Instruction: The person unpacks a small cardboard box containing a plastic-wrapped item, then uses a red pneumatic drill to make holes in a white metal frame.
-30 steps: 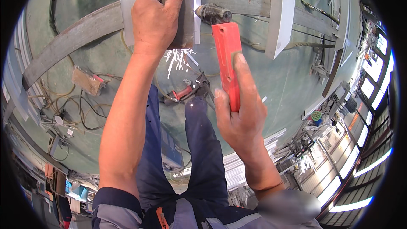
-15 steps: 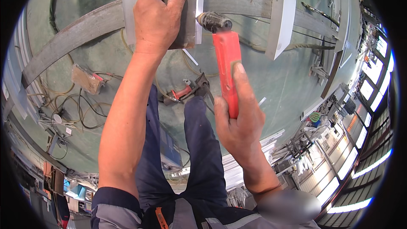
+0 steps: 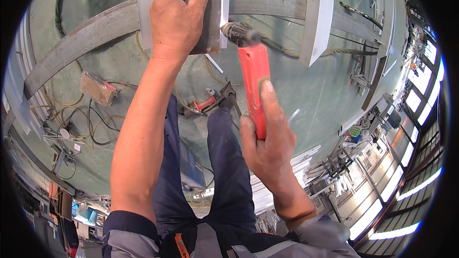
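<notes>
My left hand (image 3: 177, 19) grips a dark grey rectangular metal bar (image 3: 210, 28), with the thumb on its top and the fingers over its far side. Under the bar lies a pale metal profile (image 3: 145, 5), whose white edge shows on the right. In my right hand (image 3: 272, 138) is a red-handled hammer (image 3: 255, 76), the thumb stretched along the handle. Its dark, stubby head points left, the tip at the profile's right edge; whether they touch I cannot tell.
A long grey metal beam (image 3: 91, 26) crosses beneath the profile. Another pale profile (image 3: 318, 24) stands to the right. On the green floor lie a red-handled power tool (image 3: 205, 103), a plastic-wrapped box (image 3: 98, 88) and tangled cables and hoses (image 3: 91, 114).
The hammer and my right hand have shifted slightly down, toward me. My left hand and the bar have hardly moved.
</notes>
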Motion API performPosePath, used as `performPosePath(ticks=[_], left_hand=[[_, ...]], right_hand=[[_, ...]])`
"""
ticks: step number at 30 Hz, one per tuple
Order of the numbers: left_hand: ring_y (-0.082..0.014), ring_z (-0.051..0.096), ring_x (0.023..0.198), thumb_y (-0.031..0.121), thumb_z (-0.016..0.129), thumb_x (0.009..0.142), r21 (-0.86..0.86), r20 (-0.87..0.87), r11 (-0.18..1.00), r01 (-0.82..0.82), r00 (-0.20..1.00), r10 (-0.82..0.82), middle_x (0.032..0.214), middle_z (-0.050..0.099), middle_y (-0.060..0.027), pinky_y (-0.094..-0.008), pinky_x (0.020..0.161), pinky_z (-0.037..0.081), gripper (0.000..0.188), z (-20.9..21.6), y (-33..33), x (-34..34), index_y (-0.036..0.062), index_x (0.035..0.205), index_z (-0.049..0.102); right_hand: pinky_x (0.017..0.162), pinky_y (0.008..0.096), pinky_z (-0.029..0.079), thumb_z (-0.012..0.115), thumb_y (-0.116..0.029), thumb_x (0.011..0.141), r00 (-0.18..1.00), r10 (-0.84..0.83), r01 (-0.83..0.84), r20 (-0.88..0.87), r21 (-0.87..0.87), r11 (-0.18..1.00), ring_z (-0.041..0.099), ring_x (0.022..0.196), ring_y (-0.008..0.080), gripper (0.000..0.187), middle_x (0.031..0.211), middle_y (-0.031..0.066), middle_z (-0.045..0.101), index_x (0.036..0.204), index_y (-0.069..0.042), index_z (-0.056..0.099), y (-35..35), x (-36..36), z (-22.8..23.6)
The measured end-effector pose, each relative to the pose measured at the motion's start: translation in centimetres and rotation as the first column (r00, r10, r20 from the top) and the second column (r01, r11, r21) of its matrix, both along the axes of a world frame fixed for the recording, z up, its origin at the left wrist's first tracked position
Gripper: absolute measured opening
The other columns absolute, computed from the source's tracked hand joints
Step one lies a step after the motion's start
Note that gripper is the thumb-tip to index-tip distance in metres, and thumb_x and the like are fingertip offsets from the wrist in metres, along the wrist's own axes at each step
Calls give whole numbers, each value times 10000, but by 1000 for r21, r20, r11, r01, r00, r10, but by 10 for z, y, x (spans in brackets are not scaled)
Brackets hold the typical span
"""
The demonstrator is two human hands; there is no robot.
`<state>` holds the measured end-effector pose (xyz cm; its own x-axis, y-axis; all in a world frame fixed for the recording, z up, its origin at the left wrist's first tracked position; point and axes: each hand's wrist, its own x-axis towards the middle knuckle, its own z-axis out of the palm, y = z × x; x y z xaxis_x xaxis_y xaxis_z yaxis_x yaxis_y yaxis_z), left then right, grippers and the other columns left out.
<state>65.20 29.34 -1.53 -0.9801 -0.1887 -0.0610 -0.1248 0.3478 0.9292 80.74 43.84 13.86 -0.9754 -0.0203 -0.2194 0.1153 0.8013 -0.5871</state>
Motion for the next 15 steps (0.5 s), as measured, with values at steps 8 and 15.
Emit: performPosePath(ticks=[8, 15], left_hand=[[-131, 621, 792, 272, 711, 964, 37, 13, 999, 22, 1000, -23, 908, 725, -93, -291, 749, 521, 450, 2, 0, 0, -68, 1252, 653], [-123, 616, 787, 256, 710, 964, 61, 22, 998, 5, 1000, -7, 913, 727, -87, -289, 742, 519, 433, 2, 0, -1, -72, 1242, 654]], right_hand=[[947, 406, 558, 705, 70, 858, 1000, 1, 0, 4, -20, 1000, 674, 1196, 402, 694, 1397, 283, 596, 1497, 51, 434, 1, 4, 1], [958, 408, 554, 711, 71, 853, 1000, 2, -2, 4, -6, 1000, 673, 1196, 406, 696, 1393, 284, 600, 1493, 58, 436, 1, 8, 3]])
